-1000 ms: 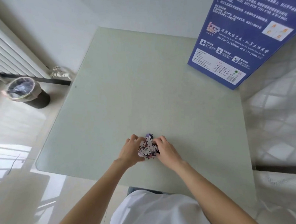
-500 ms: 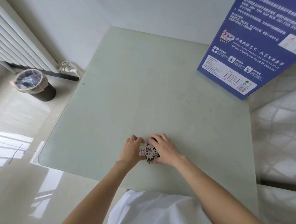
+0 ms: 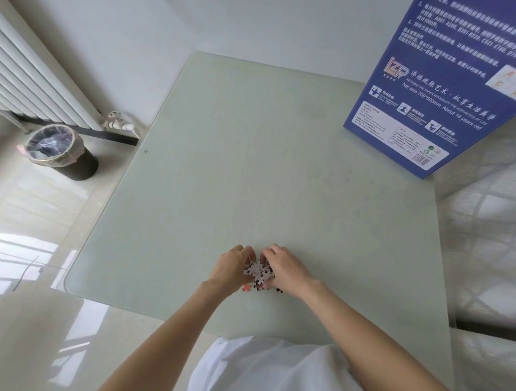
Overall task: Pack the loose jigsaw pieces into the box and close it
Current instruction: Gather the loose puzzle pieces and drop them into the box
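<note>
A small heap of loose jigsaw pieces [image 3: 259, 273] lies near the front edge of the pale green glass table [image 3: 249, 166]. My left hand [image 3: 230, 270] and my right hand [image 3: 286, 268] cup the heap from either side, fingers curled around it. A few stray pieces lie just below the hands, one of them pink [image 3: 246, 287]. The blue jigsaw box [image 3: 441, 75] stands tilted at the table's far right corner, its printed back facing me. Whether the box is open cannot be seen.
A white radiator [image 3: 20, 73] runs along the wall at the left. Below it on the floor stands a black waste bin [image 3: 63, 151] with a plastic liner. White patterned fabric [image 3: 491, 228] lies beyond the table's right edge.
Both hands have pressed closer around the heap, which looks smaller and tighter. A few pieces now lie loose below the hands. The camera has tilted, shifting the box and bin in view.
</note>
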The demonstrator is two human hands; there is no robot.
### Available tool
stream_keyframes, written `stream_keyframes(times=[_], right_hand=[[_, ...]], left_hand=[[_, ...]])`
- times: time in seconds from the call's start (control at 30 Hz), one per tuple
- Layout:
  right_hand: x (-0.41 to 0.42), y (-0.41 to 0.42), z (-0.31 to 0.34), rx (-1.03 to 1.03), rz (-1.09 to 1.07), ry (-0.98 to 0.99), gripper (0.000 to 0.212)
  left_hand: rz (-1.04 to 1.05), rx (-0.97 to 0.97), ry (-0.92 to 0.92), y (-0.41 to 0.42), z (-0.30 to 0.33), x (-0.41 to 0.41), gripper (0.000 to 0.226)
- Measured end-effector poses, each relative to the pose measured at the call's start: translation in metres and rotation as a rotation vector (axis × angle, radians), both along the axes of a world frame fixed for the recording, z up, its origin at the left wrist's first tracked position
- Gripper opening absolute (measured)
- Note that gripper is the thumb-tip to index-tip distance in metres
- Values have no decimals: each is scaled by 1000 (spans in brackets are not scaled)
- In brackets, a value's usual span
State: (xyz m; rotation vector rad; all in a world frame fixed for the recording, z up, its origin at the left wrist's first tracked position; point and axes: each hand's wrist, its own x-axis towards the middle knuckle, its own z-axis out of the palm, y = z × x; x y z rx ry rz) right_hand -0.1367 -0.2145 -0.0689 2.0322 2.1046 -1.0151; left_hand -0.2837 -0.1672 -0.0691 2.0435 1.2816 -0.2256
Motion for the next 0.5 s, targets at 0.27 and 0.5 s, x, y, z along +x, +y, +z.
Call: stream_keyframes(times=[0.27, 0.5], right_hand=[[0, -1, 3, 0, -38, 5, 47], [-1, 1, 6, 26, -108, 52, 33]], left_hand=[[-73, 15, 20, 2, -2, 1, 33], [-52, 9, 19, 3, 0, 1, 31]])
